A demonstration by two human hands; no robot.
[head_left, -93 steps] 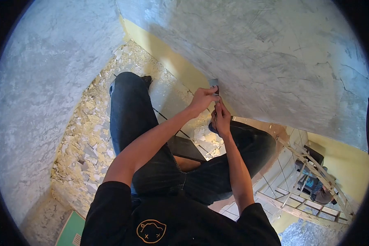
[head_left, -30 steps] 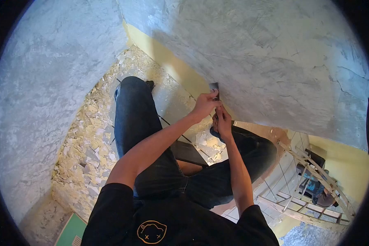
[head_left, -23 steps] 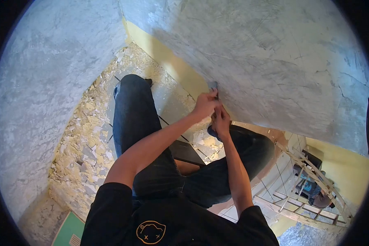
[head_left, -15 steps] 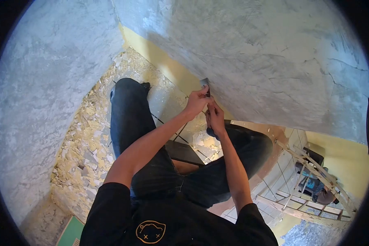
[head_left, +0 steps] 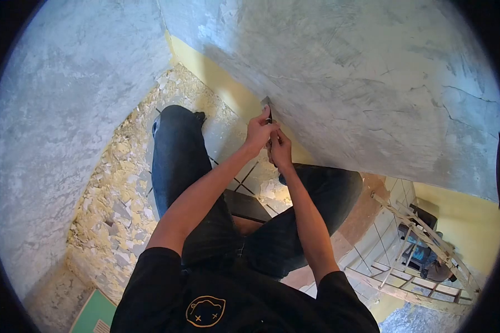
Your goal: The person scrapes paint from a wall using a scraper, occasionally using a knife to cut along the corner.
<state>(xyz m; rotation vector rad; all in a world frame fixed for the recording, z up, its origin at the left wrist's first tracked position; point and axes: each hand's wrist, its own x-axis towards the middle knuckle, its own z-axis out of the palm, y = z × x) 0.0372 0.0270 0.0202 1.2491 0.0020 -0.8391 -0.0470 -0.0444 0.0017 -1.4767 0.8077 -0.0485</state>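
Paint scraping, it appears: left hand and right hand closed round the scraper, its blade at the border of grey wall and yellow strip; the next stroke probably calls for a flat blade and steady two-handed pressure

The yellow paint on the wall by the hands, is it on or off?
Partly on: a yellow strip runs along the bottom of the wall, grey above.
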